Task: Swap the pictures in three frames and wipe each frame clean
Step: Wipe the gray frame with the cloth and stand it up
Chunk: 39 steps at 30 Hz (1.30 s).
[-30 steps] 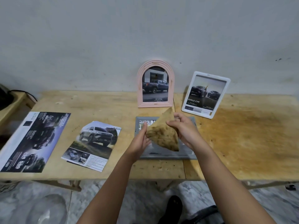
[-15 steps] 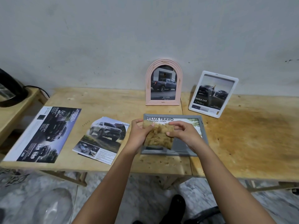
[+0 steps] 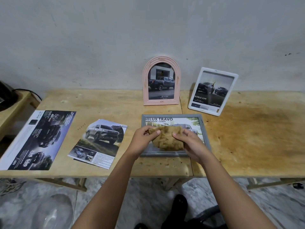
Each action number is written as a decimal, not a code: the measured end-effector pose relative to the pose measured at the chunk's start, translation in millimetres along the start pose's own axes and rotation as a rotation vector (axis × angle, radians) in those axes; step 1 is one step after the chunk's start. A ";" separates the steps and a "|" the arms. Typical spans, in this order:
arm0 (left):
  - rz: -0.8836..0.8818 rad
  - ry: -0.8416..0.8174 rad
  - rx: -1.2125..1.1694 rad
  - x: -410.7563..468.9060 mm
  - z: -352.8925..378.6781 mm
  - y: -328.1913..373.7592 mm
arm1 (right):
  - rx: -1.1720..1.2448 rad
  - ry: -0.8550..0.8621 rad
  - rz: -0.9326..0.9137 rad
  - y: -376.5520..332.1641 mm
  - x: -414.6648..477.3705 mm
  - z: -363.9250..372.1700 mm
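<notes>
**Cloth bunched over the grey frame**

The grey frame (image 3: 175, 153) lies flat at the centre of the picture, near the front edge of the wooden table (image 3: 247, 138). Its picture reads "HILUX TRAVO" and below it "PRERUNNER / 4TREX". Above the frame, the brown cloth (image 3: 167, 138) is held by both hands: the left hand (image 3: 142, 140) pinches its left end, and the right hand (image 3: 189, 143) grips its right side. One second ago the cloth stood up as a pointed triangle; now it is bunched and lower over the glass.

Behind, at the wall, the pink arched frame (image 3: 161, 103) shows a pickup and the word "TOYOTA". To its right leans the white frame (image 3: 212, 91), with "DOUBLE CAB" partly readable. At the left of the picture lie two loose car prints (image 3: 100, 142).
</notes>
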<state>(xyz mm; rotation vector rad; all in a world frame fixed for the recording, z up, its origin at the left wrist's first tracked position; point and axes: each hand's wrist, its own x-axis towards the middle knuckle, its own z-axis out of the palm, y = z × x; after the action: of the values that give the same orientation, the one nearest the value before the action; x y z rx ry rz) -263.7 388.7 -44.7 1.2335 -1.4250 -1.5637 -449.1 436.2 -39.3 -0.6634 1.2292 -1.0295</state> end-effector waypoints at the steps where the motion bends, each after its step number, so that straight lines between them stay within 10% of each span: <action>1: -0.019 -0.022 -0.073 1.8 1.4 -0.8 | 0.048 -0.036 0.012 1.0 0.6 0.4; 9: -0.084 0.218 -0.191 26.7 6.3 -15.5 | 0.433 -0.024 0.137 0.7 32.4 -5.6; 13: -0.190 0.568 0.132 27.4 -9.8 -54.1 | 0.525 0.117 0.142 -10.4 62.1 -31.2; 19: -0.280 0.564 0.374 15.7 -9.2 -97.7 | 0.570 0.097 0.279 -23.9 114.4 -36.8; 25: -0.226 0.505 0.438 5.7 -4.5 -104.9 | 0.238 -0.012 0.337 -15.5 146.5 11.8; 32: -0.209 0.495 0.375 -3.5 -11.3 -108.9 | -0.715 -0.093 -0.353 6.7 149.2 53.9; 39: -0.205 0.727 0.419 -10.4 8.8 -114.2 | -1.102 -0.490 -0.723 56.0 141.5 49.1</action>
<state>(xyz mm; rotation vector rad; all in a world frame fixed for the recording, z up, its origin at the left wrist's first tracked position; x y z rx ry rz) -256.0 420.8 -154.9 1.9864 -1.1740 -0.7822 -385.8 326.8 -137.2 -2.1894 1.0501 -0.5817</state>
